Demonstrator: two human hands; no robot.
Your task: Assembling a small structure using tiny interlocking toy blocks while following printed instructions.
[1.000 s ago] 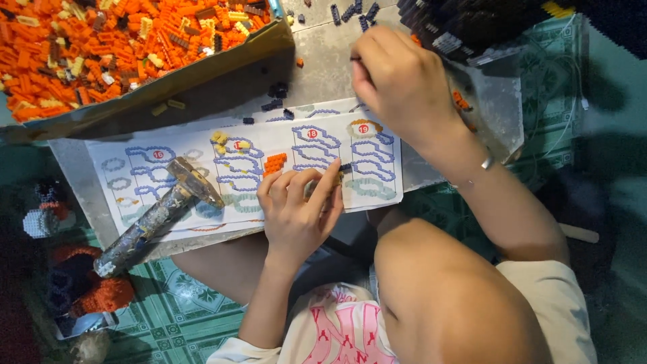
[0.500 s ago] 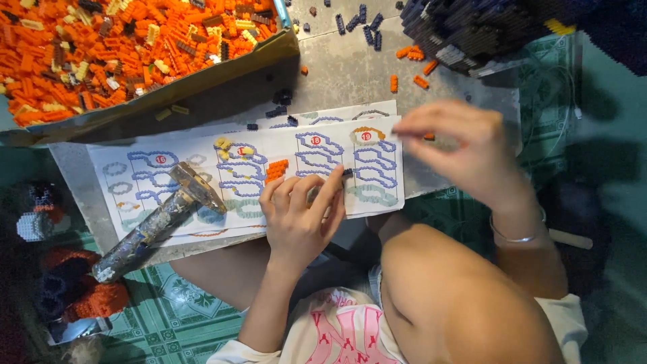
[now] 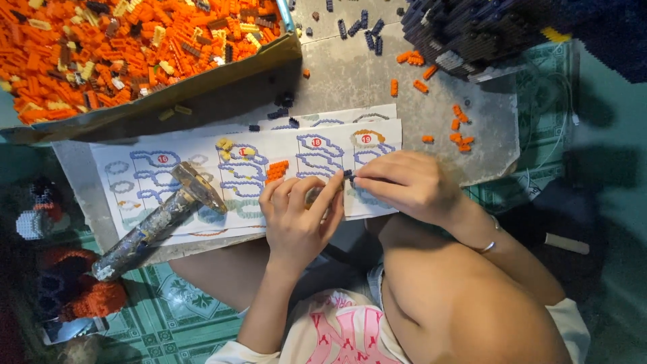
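My left hand point(image 3: 296, 216) rests on the printed instruction sheet point(image 3: 168, 168) and grips a small brick assembly, mostly hidden by the fingers. My right hand point(image 3: 404, 185) is right beside it, fingertips pinching a tiny dark blue brick point(image 3: 348, 175) that touches the left hand's piece. A small stack of orange bricks point(image 3: 276, 170) lies on the sheet just above the left hand. A few yellow bricks point(image 3: 224, 144) sit further up the sheet.
A cardboard box point(image 3: 202, 84) full of orange and yellow bricks fills the upper left. A hammer point(image 3: 158, 219) lies on the sheet's left part. Loose orange bricks point(image 3: 459, 128) and dark blue bricks point(image 3: 360, 28) scatter over the grey slab point(image 3: 350, 74). A large dark brick model point(image 3: 472, 30) stands top right.
My right hand came down from the far side of the slab to the left hand, bringing a small dark brick to the piece held there. The left hand stayed put.
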